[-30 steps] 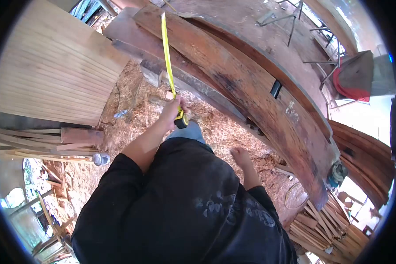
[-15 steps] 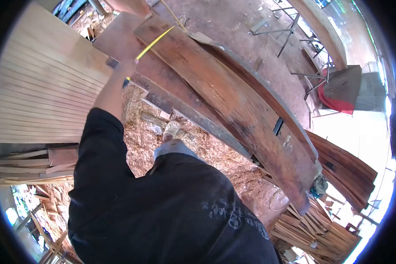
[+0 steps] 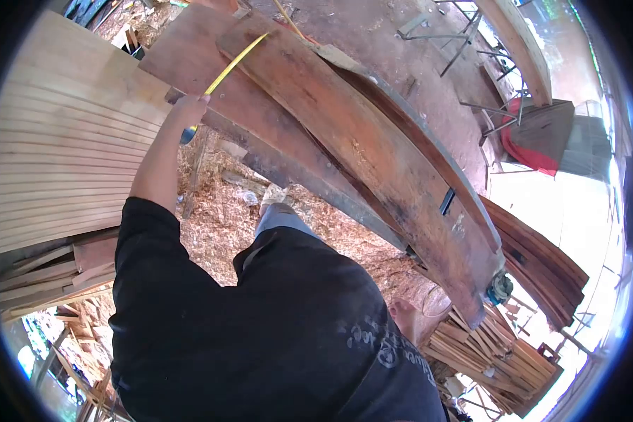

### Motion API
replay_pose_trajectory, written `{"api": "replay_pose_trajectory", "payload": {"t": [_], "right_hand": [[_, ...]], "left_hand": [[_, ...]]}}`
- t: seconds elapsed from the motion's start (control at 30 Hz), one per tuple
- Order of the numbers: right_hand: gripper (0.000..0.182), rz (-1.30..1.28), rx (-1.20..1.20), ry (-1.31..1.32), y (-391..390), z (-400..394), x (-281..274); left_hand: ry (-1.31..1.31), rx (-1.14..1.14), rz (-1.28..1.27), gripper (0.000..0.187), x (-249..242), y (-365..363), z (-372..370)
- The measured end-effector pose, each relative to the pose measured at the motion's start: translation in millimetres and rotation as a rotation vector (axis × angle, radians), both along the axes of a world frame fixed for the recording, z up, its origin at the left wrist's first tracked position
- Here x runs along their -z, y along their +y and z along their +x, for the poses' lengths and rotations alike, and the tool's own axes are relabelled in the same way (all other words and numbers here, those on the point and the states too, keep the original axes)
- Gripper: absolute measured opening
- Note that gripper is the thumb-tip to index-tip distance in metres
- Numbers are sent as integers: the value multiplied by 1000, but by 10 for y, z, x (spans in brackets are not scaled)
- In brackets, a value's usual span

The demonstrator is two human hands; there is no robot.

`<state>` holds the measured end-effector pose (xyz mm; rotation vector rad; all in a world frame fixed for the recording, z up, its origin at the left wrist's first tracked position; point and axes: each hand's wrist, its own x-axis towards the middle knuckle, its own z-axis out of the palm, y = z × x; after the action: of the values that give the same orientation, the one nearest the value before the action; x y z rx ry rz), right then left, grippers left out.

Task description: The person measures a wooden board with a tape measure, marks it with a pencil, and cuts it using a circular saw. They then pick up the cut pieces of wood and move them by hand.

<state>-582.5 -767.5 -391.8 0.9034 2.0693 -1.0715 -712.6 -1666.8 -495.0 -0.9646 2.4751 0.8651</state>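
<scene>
Here we are with our left hand (image 3: 190, 112) out at the near end of the timbers, fingers closed around the tape measure (image 3: 188, 133), its dark case peeking out below the hand. The yellow blade (image 3: 236, 64) slants up across the reddish flat board (image 3: 190, 46), its far end over the end of the long curved board (image 3: 359, 141). A small black object (image 3: 447, 201) sits further along that wood. Our right hand (image 3: 404, 315) hangs beside our black shirt (image 3: 260, 337), well apart from the tape; we can't tell how its fingers stand. Wood shavings (image 3: 214, 235) cover the ground below, pale grooved panelling (image 3: 70, 133) to our left.
</scene>
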Motion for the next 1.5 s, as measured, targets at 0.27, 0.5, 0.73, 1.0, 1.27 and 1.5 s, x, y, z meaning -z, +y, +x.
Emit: {"api": "replay_pose_trajectory", "payload": {"t": [0.27,0.5,0.73,1.0,1.27,1.5], "right_hand": [[14,96,-138,-83,-589,45,-120],[8,52,91,19,-589,-142,-53],[16,55,60,-30,-341,298,87],[21,1,82,-92,-62,1178,499],[28,35,360,-24,-312,1915,628],[29,-49,600,-46,88,2633,802]], "left_hand": [[-122,257,-173,59,-42,29,-536],[-46,127,-151,57,107,17,-210],[-27,57,-171,55,228,-20,-199],[-21,56,-155,51,237,46,-200],[116,89,802,36,-229,2989,-278],[-228,35,1173,38,-128,5724,136]]}}
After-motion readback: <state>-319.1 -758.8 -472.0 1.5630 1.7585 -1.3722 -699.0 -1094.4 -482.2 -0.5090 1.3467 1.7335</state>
